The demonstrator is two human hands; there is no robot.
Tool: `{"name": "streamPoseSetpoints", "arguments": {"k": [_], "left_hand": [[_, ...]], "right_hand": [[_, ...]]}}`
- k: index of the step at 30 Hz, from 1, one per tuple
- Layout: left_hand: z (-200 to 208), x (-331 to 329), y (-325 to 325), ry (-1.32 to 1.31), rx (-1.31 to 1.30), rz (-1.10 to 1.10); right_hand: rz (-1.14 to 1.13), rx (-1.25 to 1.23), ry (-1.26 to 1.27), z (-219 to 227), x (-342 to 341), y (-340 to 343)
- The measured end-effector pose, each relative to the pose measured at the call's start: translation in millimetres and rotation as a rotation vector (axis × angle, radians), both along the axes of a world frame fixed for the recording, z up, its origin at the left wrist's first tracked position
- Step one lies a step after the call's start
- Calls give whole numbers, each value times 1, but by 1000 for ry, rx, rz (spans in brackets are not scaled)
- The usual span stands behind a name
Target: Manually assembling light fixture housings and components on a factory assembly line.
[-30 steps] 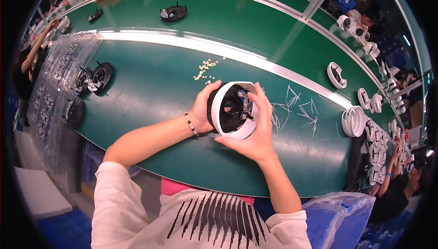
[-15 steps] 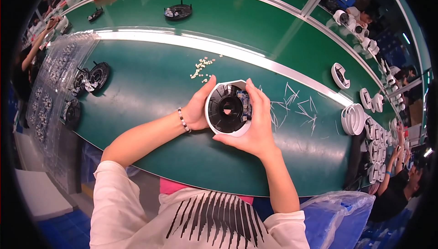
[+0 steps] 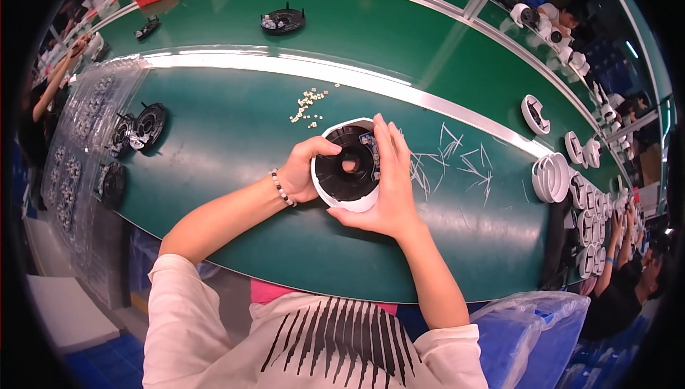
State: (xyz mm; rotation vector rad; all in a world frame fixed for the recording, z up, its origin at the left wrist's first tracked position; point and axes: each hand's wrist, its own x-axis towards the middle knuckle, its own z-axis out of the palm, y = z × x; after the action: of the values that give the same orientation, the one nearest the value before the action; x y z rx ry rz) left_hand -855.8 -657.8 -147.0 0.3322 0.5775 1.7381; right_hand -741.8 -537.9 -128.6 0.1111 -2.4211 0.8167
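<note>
Both hands clamp the round white housing point(image 3: 347, 175) at centre frame: left hand point(image 3: 303, 171) thumb inside, right hand point(image 3: 389, 189) cupping its side above the green surface point(image 3: 235, 132).

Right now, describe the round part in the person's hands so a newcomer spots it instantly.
Start at the green work table, near its front middle. There the left hand and right hand cup a round white housing with a black disc set inside. Unlike the bare white rings stacked at right and the all-black discs at left, it combines both colours.
</note>
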Motion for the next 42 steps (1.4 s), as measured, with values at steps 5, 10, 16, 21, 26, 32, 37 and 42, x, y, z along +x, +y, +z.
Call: {"name": "streamPoseSetpoints", "arguments": {"k": [5, 10, 16, 21, 26, 32, 37, 42], "left_hand": [[10, -8, 4, -83, -62, 57], [4, -24, 5, -114, -189, -82], [-1, -25, 7, -62, -388, -180], [4, -21, 8, -70, -472, -167], [9, -3, 12, -31, -486, -45], [0, 12, 9, -99, -473, -69], [-10, 11, 10, -164, -475, -30], [4, 19, 10, -168, -432, 115]], "right_hand": [[46, 57, 156, 6, 0, 4], [78, 68, 283, 8, 3, 15], [-7, 49, 333, 21, 9, 18], [-27, -69, 225, 22, 14, 18], [-38, 12, 271, 26, 15, 16], [-7, 92, 306, 25, 15, 12], [-53, 12, 292, 13, 14, 15], [-70, 137, 198, 25, 11, 6]]}}
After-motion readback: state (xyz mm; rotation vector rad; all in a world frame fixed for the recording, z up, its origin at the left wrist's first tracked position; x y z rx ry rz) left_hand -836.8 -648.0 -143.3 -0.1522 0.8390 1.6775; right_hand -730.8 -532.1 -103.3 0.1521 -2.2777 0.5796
